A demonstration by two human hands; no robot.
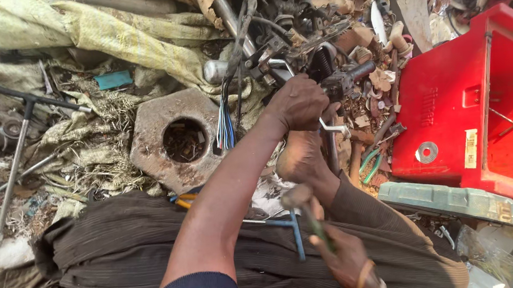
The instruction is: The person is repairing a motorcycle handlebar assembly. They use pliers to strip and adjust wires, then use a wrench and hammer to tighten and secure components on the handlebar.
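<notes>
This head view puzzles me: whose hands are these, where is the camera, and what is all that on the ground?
The camera sits on a person's head, looking down at their own hands and lap. The left hand grips a dark metal handlebar assembly with loose wires. The right hand holds a green-handled tool, blurred. Around them lies scrap: a rusty block with a round hole, a T-shaped wrench, a red plastic crate and old sacking.
</notes>
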